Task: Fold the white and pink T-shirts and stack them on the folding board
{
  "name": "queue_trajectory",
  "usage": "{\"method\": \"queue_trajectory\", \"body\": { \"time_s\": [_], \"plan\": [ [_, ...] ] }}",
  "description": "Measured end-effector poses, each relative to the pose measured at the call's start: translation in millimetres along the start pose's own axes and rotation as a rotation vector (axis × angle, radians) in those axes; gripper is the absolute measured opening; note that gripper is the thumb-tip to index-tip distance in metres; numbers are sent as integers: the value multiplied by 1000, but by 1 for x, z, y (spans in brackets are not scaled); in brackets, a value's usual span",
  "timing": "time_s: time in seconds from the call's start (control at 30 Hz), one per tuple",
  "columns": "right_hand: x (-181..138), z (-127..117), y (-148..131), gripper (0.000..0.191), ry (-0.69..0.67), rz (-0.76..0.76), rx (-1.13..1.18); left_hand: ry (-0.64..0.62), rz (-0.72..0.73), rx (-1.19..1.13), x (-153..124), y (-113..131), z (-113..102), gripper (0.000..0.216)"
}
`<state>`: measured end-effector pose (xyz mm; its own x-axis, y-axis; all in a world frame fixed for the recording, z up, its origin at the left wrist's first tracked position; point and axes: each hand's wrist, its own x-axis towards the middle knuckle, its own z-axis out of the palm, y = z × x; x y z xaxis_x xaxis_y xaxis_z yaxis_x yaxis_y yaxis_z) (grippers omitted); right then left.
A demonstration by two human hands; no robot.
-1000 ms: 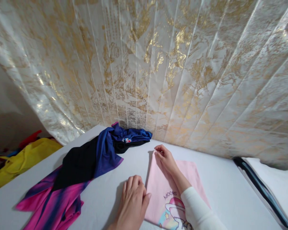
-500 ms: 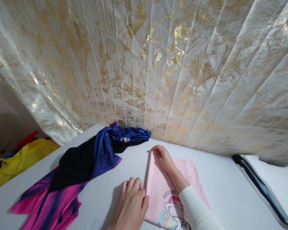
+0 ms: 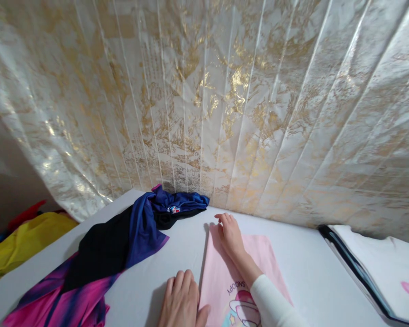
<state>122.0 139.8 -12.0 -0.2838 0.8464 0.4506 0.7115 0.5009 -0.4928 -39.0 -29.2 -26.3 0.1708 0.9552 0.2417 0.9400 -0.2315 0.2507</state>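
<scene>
Two hands on a folded pink cloth (image 3: 221,268).
It lies flat on the white sheet (image 3: 313,281), its long way running from the person toward the shiny curtain (image 3: 238,113), its word upside down. The right hand (image 3: 229,234) bends its fingers by the far left corner; the left hand (image 3: 182,297) has its thumb at the near left edge. I can't tell if either pinches.

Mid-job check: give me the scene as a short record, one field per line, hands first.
Left hand: thumb at the left edge of the pink garment
Right hand: over its far left corner; grip unclear
Pink garment: flat, SNOOPY lettering upside down
Left side: loose blue, black and pink clothes
Right side: folded stack, white on top
Support: white surface
</scene>
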Motion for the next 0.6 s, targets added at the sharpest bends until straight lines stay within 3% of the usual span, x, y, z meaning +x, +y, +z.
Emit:
{"method": "queue_trajectory", "body": {
  "time_s": [0.23, 0.33, 0.47, 0.6],
  "plan": [
    [-38, 7, -31, 22, -136, 120, -119, -31, 2, 18, -8, 12, -4, 8],
    [-46, 22, -42, 31, -167, 176, -155, -42, -15, 40, -14, 16, 11, 16],
    [-46, 38, -54, 18, -163, 212, -105, -120, 15, 9, -21, 25, 36, 41],
    [-46, 39, -62, 23, -156, 115, 92, -57, 73, -178, -28, 44, 41, 47]
  ]
}}
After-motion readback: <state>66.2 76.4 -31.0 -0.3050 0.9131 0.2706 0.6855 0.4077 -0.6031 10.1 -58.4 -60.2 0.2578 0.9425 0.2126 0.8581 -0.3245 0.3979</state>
